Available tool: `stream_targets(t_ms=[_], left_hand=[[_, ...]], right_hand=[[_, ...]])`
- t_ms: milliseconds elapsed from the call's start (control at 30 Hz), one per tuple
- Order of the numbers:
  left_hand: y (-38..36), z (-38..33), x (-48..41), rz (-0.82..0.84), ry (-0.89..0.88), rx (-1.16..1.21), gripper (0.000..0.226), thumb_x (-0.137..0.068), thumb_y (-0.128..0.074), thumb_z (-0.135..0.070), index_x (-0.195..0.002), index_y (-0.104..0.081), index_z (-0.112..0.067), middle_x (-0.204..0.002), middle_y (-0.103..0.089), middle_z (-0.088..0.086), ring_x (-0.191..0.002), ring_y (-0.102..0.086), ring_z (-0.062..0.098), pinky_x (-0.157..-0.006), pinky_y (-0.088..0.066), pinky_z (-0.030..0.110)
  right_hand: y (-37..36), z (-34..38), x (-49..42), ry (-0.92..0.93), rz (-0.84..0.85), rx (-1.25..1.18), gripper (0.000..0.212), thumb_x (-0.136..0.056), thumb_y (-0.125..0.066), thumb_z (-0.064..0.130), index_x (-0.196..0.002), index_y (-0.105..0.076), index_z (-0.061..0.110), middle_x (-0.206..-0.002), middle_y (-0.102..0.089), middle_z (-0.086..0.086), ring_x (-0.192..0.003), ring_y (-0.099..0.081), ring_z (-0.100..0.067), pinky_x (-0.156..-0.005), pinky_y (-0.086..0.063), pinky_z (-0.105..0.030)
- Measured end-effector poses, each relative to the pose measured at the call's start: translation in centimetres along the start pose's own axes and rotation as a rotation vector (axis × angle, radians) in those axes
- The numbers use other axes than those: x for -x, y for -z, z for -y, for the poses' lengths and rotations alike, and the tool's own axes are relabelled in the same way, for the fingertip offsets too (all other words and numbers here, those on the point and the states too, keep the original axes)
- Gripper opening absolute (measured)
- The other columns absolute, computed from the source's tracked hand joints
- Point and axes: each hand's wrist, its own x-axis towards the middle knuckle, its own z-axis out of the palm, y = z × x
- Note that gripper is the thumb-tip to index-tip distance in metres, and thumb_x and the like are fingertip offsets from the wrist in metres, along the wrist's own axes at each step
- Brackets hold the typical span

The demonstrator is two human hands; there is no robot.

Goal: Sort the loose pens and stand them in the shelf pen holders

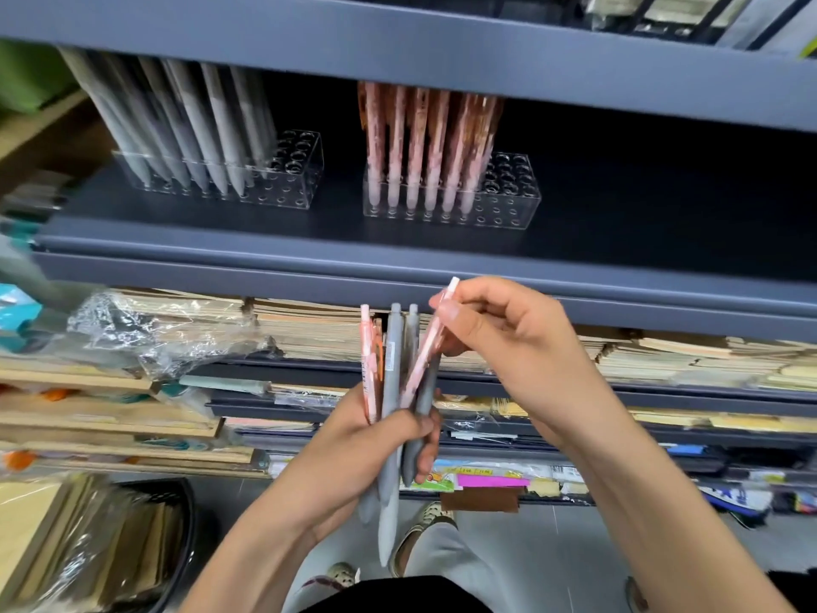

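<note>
Right hand (508, 342) pinches one pink pen (426, 360) near its top end, below the front edge of the shelf (265, 258); left hand (376, 440) grips the mixed pen bundle (391, 378). Judged light, stiff, slippery; best held mid-barrel.

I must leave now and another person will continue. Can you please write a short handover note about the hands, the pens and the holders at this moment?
Left hand: grips a bundle of grey and pink pens upright, below the shelf.
Right hand: its fingers pinch the top of one pink pen, tilted, lower end among the bundle.
Holders: on the shelf, the left holder has grey pens and the right holder has pink; both show free holes at their right ends.
Done: many pens stand sorted.
Left: stand the pink pen in the right holder, then sort the bundle.
</note>
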Motion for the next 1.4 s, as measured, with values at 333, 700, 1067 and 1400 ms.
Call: stream_targets(t_ms=[333, 700, 1067, 1400], left_hand=[[0.8, 0.5, -0.6, 0.060, 0.022, 0.053, 0.010, -0.074, -0.072, -0.018, -0.083, -0.071, -0.013, -0.074, -0.052, 0.018, -0.058, -0.052, 0.023, -0.055, -0.045, 0.031], [0.6, 0.0, -1.0, -0.040, 0.052, 0.249, 0.042, -0.062, -0.070, -0.012, -0.095, -0.045, -0.004, -0.062, -0.048, 0.009, -0.043, -0.041, 0.018, -0.040, -0.038, 0.025], [1.1, 0.2, -0.4, -0.072, 0.054, 0.233, 0.041, -0.064, -0.069, -0.011, -0.096, -0.045, -0.005, -0.063, -0.047, 0.009, -0.044, -0.040, 0.019, -0.040, -0.038, 0.026], [1.8, -0.1, 0.5, -0.093, 0.026, 0.229, 0.024, -0.067, -0.065, -0.004, -0.083, -0.047, -0.003, -0.062, -0.045, 0.011, -0.044, -0.038, 0.019, -0.041, -0.035, 0.026]], right_hand=[[3.0, 0.1, -0.6, 0.116, -0.462, -0.371, 0.017, -0.101, -0.046, 0.013, -0.101, -0.063, 0.009, -0.083, -0.063, -0.005, -0.078, -0.065, -0.022, -0.072, -0.057, -0.034], [7.6, 3.6, -6.5, 0.498, -0.806, -0.163, 0.024, -0.082, -0.049, -0.007, -0.094, -0.063, 0.007, -0.076, -0.072, 0.004, -0.076, -0.070, -0.016, -0.076, -0.058, -0.033], [7.4, 3.3, -12.3, 0.308, -0.622, 0.592, 0.025, -0.086, -0.058, 0.026, -0.104, -0.071, 0.014, -0.118, -0.067, -0.016, -0.118, -0.059, -0.030, -0.107, -0.040, -0.044], [5.6, 4.3, -14.5, 0.278, -0.569, 0.957, 0.033, -0.102, -0.040, 0.023, -0.126, -0.057, 0.008, -0.130, -0.058, -0.015, -0.120, -0.048, -0.026, -0.084, -0.022, -0.018]])
